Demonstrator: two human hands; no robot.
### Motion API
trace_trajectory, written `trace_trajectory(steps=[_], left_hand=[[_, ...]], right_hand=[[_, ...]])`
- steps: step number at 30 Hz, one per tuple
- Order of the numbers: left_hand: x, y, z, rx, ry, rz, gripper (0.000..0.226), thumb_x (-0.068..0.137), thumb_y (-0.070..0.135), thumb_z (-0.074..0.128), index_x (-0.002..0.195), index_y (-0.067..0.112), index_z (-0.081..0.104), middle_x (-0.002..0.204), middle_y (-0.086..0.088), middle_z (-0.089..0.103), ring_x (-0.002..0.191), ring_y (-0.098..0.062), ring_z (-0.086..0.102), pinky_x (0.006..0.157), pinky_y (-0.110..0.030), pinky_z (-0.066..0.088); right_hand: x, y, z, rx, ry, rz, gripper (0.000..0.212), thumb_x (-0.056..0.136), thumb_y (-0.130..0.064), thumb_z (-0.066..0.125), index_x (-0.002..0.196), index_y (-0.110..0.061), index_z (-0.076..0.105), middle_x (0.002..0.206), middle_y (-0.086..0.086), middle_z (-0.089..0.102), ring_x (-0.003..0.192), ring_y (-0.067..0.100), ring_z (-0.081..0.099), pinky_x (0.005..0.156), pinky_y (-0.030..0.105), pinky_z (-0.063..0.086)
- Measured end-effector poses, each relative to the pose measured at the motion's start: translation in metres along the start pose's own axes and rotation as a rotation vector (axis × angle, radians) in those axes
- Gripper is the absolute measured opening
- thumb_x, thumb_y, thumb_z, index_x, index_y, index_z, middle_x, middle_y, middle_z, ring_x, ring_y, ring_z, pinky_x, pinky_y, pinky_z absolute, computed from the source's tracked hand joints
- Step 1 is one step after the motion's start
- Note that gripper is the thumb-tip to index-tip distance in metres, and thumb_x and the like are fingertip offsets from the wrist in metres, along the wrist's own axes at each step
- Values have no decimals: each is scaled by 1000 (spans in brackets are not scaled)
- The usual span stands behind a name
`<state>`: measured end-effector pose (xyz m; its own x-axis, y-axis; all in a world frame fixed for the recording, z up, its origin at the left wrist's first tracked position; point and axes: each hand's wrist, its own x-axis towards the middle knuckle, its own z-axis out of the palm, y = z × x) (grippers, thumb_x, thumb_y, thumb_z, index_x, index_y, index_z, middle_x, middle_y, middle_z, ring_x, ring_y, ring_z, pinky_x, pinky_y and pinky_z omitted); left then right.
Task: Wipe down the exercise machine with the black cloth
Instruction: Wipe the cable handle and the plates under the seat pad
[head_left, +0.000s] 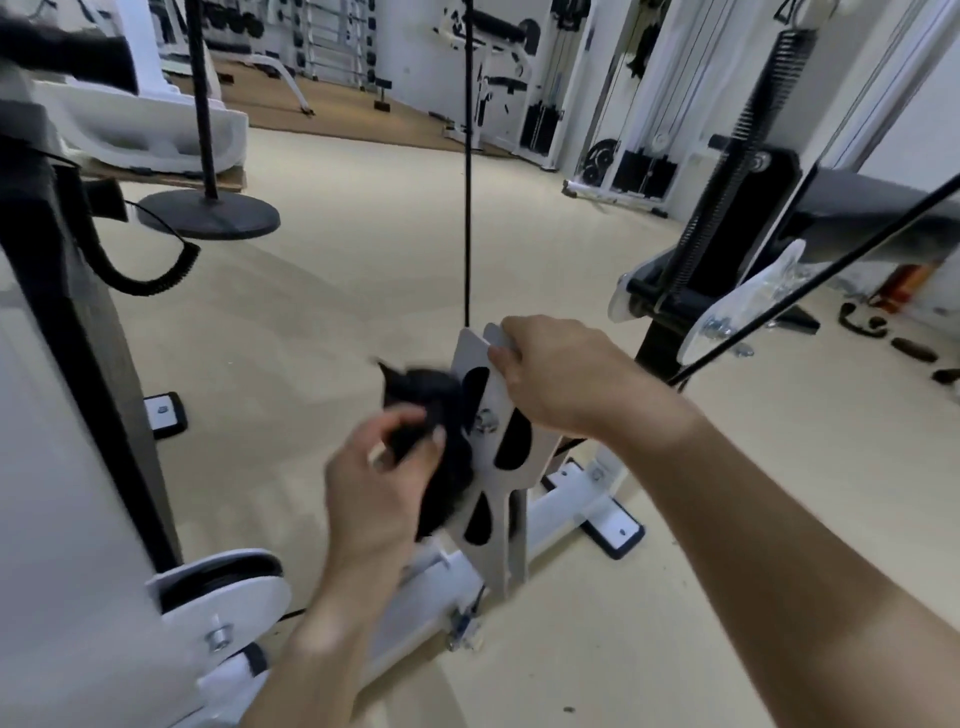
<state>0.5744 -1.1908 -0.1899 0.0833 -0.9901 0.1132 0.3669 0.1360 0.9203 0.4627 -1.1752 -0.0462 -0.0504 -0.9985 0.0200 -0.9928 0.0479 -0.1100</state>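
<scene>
Pinching black cloth (426, 395) between thumb and curled fingers, left grip (371, 483) seen closed round fabric. Cloth pressed against left face of grey pulley plate (493, 566); detail lost to motion blur there. Right grip (563, 374) closed on plate's top edge, fingers curled over rim, plate held tilted. Black cable (467, 208) seen rising straight up from plate top. White base frame (563, 512) located beneath plate, set on beige floor (363, 270). Second pulley bracket (737, 312) noted to right of right grip, apart from it.
</scene>
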Motion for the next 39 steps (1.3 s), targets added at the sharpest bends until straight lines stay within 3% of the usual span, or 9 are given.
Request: trace_trajectory(steps=[9, 16, 18, 21, 24, 27, 30, 33, 39], left_hand=[[-13, 17, 56, 198, -83, 335, 24, 76, 17, 69, 95, 31, 72, 88, 10, 59, 81, -10, 60, 72, -18, 48], [-44, -23, 41, 333, -37, 169, 17, 64, 18, 65, 78, 24, 73, 78, 7, 62, 76, -3, 58, 67, -7, 42], [-34, -10, 33, 225, -39, 0, 16, 67, 15, 67, 73, 29, 70, 75, 5, 68, 74, -8, 64, 72, -22, 52], [-30, 14, 21, -69, 114, -1, 16, 72, 9, 62, 82, 18, 69, 73, 3, 67, 66, -12, 62, 65, -33, 52], [-37, 29, 34, -173, -27, 106, 19, 74, 13, 64, 90, 21, 68, 91, -7, 68, 81, -13, 65, 71, -23, 51], [-47, 17, 61, 68, -96, 309, 16, 82, 18, 69, 95, 27, 67, 102, -2, 58, 90, -12, 62, 75, -16, 49], [-61, -11, 74, 189, -21, 270, 16, 79, 26, 68, 95, 28, 64, 97, 8, 53, 89, -9, 58, 73, -10, 46], [-65, -38, 61, 271, 47, 163, 13, 74, 22, 69, 86, 25, 63, 90, 5, 58, 85, 2, 55, 71, -4, 39], [-40, -51, 24, 353, -50, -231, 9, 73, 16, 67, 71, 24, 62, 67, 3, 66, 70, -22, 63, 68, -42, 55]], right_hand=[[3, 16, -11, 342, 6, 250, 14, 87, -6, 44, 90, -7, 57, 84, 10, 59, 89, 30, 61, 64, 28, 45], [6, 14, -2, 286, 49, 221, 28, 99, -23, 40, 81, -5, 52, 74, 5, 52, 80, 29, 52, 57, 30, 38], [-10, 5, 10, 22, 74, 128, 15, 99, -16, 38, 90, -9, 48, 83, 4, 48, 92, 29, 51, 61, 31, 35], [-61, -3, 27, -300, 460, -297, 36, 93, -9, 36, 119, -4, 60, 124, 14, 59, 130, 33, 45, 108, 41, 34], [-102, 15, 41, -174, 599, -505, 41, 88, -6, 37, 113, -10, 69, 115, 4, 68, 112, 24, 60, 97, 34, 46], [-110, 38, 43, 357, 611, -103, 31, 77, -11, 44, 78, -26, 71, 77, -13, 69, 72, 5, 62, 66, 17, 46], [-97, 68, 49, 552, 432, 341, 22, 84, -11, 55, 84, -29, 69, 78, -15, 68, 76, 3, 63, 75, 27, 51], [-90, 64, 55, 713, 322, 318, 32, 89, -26, 64, 120, -28, 59, 106, -11, 64, 101, 6, 61, 88, 25, 48], [-74, 45, 58, 652, 450, 197, 25, 83, -47, 70, 99, -28, 64, 93, -14, 68, 89, 5, 65, 79, 33, 56]])
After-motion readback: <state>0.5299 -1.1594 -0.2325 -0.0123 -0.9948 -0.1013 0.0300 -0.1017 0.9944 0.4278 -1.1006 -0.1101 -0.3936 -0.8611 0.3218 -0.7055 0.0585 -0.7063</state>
